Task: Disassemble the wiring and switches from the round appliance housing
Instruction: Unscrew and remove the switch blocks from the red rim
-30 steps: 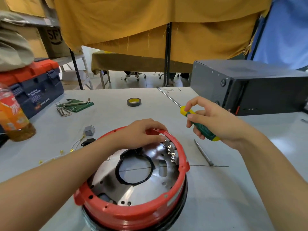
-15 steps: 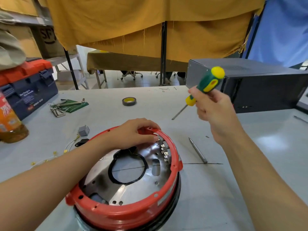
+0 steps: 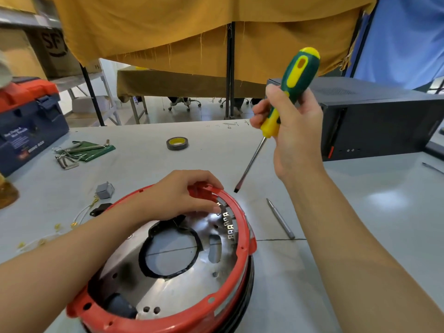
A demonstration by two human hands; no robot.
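Overhead, mustard cloth [image 3: 216, 32] beyond the grey worktable [image 3: 360, 224].

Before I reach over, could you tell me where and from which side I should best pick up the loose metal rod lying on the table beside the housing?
Probably pinch the metal rod at mid-shaft from above. It lies flat on the table, slim and bare, clear of the red housing. Coming from its right keeps you away from the screwdriver tip hanging above its far end.

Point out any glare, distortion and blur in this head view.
Head view: glare whitens the metal plate beside the terminal strip and makes a pale patch on the table; wide-angle distortion leans the far pole and stretches both forearms; the toolbox label is too soft to read.
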